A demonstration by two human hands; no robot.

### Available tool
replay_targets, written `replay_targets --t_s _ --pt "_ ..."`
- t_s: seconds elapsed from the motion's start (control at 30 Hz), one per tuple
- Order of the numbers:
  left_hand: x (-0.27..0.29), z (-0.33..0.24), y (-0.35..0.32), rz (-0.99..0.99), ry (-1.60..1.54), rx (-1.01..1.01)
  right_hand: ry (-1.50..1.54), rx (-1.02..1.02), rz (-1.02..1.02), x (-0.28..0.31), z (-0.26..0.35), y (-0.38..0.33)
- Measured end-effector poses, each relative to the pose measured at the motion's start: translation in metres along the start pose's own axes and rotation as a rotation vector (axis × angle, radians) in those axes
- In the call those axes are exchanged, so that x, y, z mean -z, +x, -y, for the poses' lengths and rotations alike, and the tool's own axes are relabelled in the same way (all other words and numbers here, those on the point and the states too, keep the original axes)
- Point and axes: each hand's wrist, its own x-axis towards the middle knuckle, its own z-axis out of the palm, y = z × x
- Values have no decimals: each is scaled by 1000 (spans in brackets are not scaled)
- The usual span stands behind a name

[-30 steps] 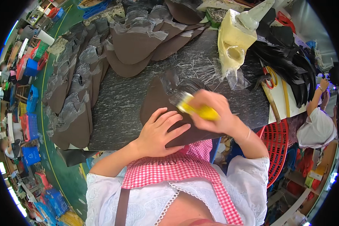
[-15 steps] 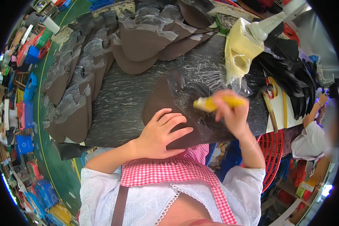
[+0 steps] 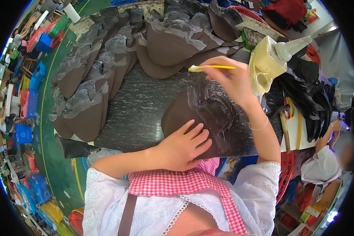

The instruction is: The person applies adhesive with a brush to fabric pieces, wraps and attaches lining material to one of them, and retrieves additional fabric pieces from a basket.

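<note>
My left hand [image 3: 182, 146] lies with fingers spread on a dark brown, rounded sheet piece [image 3: 176, 114] at the table's near edge, holding nothing. Wet-looking, streaky clear glue coats the upper right part of that piece. Above its far edge, my right hand [image 3: 231, 82] is closed round a slim yellow-handled brush [image 3: 220, 67], whose pale tip points left. To the right of this hand stands a cream glue bottle [image 3: 272, 55] with a pale cone-shaped nozzle and a hole in its side.
Overlapping glue-smeared brown pieces [image 3: 167, 47] cover the far side, with more rows [image 3: 86, 122] at left. Scissors with coloured handles [image 3: 290, 107] and black strips [image 3: 308, 98] lie at right. A red basket [image 3: 286, 173] stands below the table; another person [image 3: 322, 161] sits at far right.
My right hand has moved up and away from the brown piece with the brush, toward the far stack. My left hand still rests on the piece, fingers shifted slightly right.
</note>
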Motion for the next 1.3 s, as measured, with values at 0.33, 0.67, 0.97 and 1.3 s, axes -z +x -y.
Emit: replay_targets --t_s 0.33,0.67,0.97,1.3 --pt "-18 -4 6 -118 269 -5 -334 77 17 28 8 -43" --pt "9 56 -20 -780 -1855 849 154 -149 -518 98 -25 -93" --pt "36 33 -13 -979 -1395 735 82 -87 -357 68 -23 -85" --pt "102 159 181 -615 796 170 -633 -110 -463 120 -67 -60"
